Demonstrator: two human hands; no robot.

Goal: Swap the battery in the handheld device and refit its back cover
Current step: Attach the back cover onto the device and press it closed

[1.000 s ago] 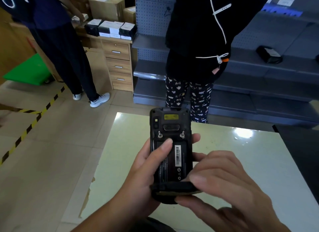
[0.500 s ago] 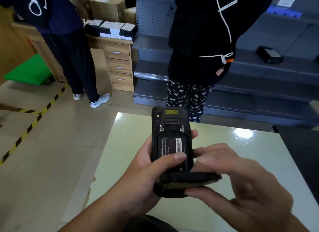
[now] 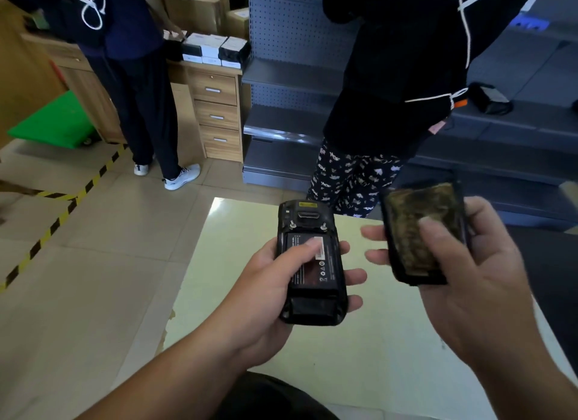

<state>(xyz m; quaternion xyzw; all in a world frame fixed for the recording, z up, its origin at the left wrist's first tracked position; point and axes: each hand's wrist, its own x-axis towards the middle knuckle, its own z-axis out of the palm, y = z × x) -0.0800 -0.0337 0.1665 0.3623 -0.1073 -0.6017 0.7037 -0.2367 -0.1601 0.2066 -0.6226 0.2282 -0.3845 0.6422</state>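
Observation:
My left hand (image 3: 259,294) grips a black handheld device (image 3: 312,307), back side up, above the pale table (image 3: 375,357). Its back is open and a black battery (image 3: 312,269) with a white barcode label lies in the bay; my left thumb rests across the battery's upper part. My right hand (image 3: 475,279) holds the detached back cover (image 3: 406,232) to the right of the device, inner side facing me, thumb pressed on it. The cover is slightly blurred.
A person in black with patterned trousers (image 3: 353,175) stands at the table's far edge. Another person (image 3: 137,75) stands at a wooden drawer unit (image 3: 215,116) on the left. Grey shelving (image 3: 281,91) runs behind. Yellow-black tape (image 3: 62,213) marks the floor. A dark surface (image 3: 550,263) adjoins the table's right side.
My right hand has lifted the back cover off the device's lower end and carried it up and to the right. The battery bay is now exposed; my left thumb stays on the battery.

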